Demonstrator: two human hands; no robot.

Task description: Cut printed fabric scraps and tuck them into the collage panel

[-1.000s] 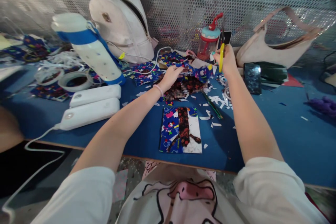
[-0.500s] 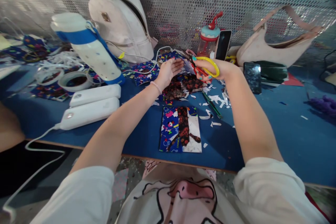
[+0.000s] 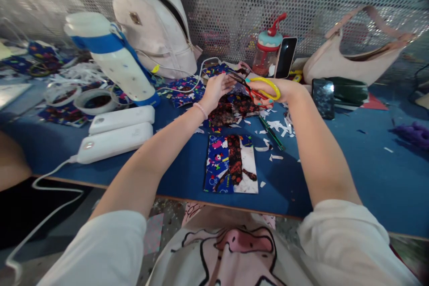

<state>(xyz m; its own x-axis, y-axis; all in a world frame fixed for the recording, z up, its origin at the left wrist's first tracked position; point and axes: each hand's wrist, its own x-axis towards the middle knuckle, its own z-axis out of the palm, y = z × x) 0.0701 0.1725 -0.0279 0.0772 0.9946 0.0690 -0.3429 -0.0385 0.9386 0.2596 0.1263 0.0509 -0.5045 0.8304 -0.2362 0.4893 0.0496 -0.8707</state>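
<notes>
Inspecting the space between the two hands, the main concern is blade contact with skin. The right hand (image 3: pixel 270 88) is grasping scissors (image 3: pixel 250 91), fingers curled around the yellow and red handles, blades directed at the opposite fingertips. The left hand (image 3: pixel 214 91) has its fingers extended close together, just beside the blade ends; whether they pinch anything, or touch the metal, cannot be told.

Likely cause of injury: closing the scissors while the left fingertips lie in line with the points. Any small slip of either wrist could be enough, as little clearance shows.

Second concern: stray cuts. Dark patterned fabric (image 3: pixel 221 114) lies below the fingers of both hands, and blue printed fabric (image 3: pixel 186 91) beyond and to the left of the left fingers. Blades dropping low could snag either; the layers look loose and crumpled.

Third: a white cable (image 3: pixel 201 76) loops just left of the left fingertips and could be caught if the fabric near it were dragged.

Minor: paper scraps (image 3: pixel 276 126) and a green pencil (image 3: pixel 272 133) lie on the near side of the right fingers. A sweeping forearm could scatter them toward the patchwork square (image 3: pixel 235 165), lying flat nearer the body than all fingers.
</notes>
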